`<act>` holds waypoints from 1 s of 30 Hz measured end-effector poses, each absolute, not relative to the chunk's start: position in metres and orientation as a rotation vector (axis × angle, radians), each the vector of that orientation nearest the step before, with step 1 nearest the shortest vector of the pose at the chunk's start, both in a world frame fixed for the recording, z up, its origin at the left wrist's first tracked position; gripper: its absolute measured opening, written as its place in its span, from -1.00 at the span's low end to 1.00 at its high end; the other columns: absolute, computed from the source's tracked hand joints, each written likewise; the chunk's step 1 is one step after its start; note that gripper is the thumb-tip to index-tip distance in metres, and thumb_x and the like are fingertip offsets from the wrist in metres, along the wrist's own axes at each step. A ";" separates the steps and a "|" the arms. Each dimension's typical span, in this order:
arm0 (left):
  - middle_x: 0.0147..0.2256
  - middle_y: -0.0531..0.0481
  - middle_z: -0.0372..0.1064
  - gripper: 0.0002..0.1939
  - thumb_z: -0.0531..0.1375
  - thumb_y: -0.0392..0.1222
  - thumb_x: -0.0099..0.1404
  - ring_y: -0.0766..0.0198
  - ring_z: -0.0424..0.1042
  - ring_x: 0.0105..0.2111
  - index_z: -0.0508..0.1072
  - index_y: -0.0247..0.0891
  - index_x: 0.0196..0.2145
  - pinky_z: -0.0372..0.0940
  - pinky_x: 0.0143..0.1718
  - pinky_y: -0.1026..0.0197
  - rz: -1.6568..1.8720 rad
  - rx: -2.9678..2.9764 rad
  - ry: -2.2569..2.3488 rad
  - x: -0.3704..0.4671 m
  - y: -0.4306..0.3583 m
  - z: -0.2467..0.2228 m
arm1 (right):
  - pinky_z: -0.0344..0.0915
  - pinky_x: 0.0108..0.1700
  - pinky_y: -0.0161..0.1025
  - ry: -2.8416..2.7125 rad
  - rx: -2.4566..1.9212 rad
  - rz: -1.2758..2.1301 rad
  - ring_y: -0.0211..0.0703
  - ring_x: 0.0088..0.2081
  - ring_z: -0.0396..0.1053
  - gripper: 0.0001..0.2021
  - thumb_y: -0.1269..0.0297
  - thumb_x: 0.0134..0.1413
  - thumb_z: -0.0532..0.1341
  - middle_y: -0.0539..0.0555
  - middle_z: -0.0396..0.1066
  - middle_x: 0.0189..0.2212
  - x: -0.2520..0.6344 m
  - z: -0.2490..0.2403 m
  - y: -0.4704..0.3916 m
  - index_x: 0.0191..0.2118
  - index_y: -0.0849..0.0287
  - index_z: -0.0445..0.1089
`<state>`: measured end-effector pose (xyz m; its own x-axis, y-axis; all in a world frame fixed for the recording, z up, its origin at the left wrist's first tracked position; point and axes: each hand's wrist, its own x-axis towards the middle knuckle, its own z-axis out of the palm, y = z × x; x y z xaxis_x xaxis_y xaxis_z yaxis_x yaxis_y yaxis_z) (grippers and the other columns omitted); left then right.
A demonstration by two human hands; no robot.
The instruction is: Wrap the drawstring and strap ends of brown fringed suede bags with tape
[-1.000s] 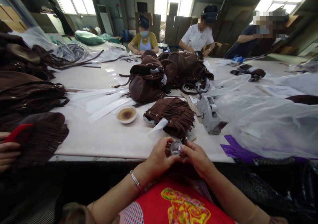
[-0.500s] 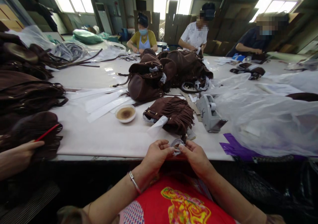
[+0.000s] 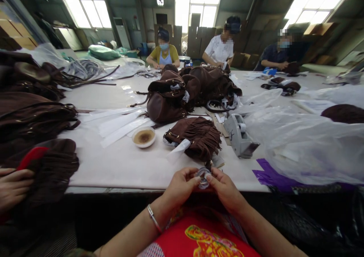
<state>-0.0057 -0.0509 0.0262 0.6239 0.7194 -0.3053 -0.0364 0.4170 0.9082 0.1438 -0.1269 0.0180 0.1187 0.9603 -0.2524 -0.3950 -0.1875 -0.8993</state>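
Observation:
At the table's front edge, my left hand (image 3: pixel 183 183) pinches the left side of a small plastic-wrapped piece (image 3: pixel 203 177). My right hand (image 3: pixel 221 183) grips the same piece from the right, thumb and fingers pressed together. What lies under the wrapping is too small to make out. Just beyond both hands rests a brown fringed bag (image 3: pixel 196 137), with a white strip (image 3: pixel 179 150) sticking out toward me. A shallow white bowl (image 3: pixel 143 137) with brownish contents sits to its left, and a grey tape dispenser (image 3: pixel 241 136) stands to its right.
Brown bags are heaped (image 3: pixel 190 92) at mid-table and stacked (image 3: pixel 34 114) at the left. A co-worker's hand (image 3: pixel 14 188) with a red object (image 3: pixel 32 157) is at the left edge. Clear plastic (image 3: pixel 301 143) and purple tape (image 3: pixel 273 175) cover the right. Several people work across the table.
The view has tilted up slightly. Both my hands still hold the wrapped piece, which now shows more of its round shape. At the left, the co-worker's hand and red object have shifted left.

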 end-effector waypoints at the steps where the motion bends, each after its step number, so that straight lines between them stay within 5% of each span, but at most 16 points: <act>1: -0.23 -0.13 0.54 -0.60 0.35 -0.23 0.03 0.18 0.49 -0.26 0.50 -0.36 -0.14 0.37 -0.19 0.18 0.535 1.098 0.791 -0.006 -0.050 0.027 | 0.42 -0.12 -0.06 -0.692 -1.153 1.410 -0.03 -0.23 0.50 -0.64 0.03 0.06 0.33 0.10 0.53 -0.21 0.144 0.019 -0.126 -0.13 0.16 0.40; 6: -0.31 -0.06 0.52 -0.62 0.29 -0.29 0.03 0.19 0.49 -0.32 0.51 -0.36 -0.14 0.37 -0.29 0.22 0.492 1.242 0.849 -0.005 -0.049 0.027 | 0.42 -0.13 -0.07 -0.767 -1.187 1.408 -0.02 -0.22 0.49 -0.62 0.01 0.07 0.31 0.10 0.53 -0.19 0.144 0.023 -0.124 -0.08 0.14 0.41; 12: -0.25 -0.08 0.50 -0.26 0.35 -0.27 -0.05 0.17 0.48 -0.28 0.34 -0.42 0.13 0.39 -0.27 0.22 0.540 1.173 0.949 0.000 -0.053 0.027 | 0.40 -0.10 -0.07 -0.789 -1.272 1.369 0.01 -0.20 0.48 -0.59 -0.03 0.07 0.28 0.12 0.54 -0.18 0.149 0.019 -0.124 -0.07 0.15 0.42; 19: -0.35 0.00 0.50 -0.51 0.33 -0.26 0.05 0.24 0.46 -0.37 0.47 -0.35 -0.01 0.37 -0.32 0.26 0.536 1.460 0.916 -0.003 -0.041 0.025 | 0.35 -0.11 -0.14 -1.117 -1.479 1.124 0.00 -0.19 0.44 -0.64 -0.01 0.15 0.16 0.11 0.52 -0.22 0.158 0.020 -0.113 -0.13 0.18 0.42; 25: -0.09 -0.21 0.40 -0.67 0.18 -0.26 0.26 0.14 0.43 -0.14 0.44 -0.33 -0.01 0.37 -0.02 0.06 0.887 2.233 0.896 -0.021 0.019 0.019 | 0.29 -0.19 -0.20 -1.528 -1.926 0.455 -0.05 -0.25 0.41 -0.68 0.09 0.22 0.03 0.12 0.49 -0.31 0.211 0.033 -0.055 -0.17 0.20 0.39; 30: 0.01 -0.24 0.32 -0.66 0.09 -0.33 0.30 0.08 0.34 0.02 0.38 -0.33 0.02 0.30 0.11 0.04 0.921 2.514 0.971 -0.014 0.057 0.031 | 0.31 -0.21 -0.13 -1.559 -2.532 0.148 0.04 -0.22 0.49 -0.70 0.24 0.24 0.01 0.33 0.51 -0.25 0.245 0.042 -0.010 -0.17 0.27 0.44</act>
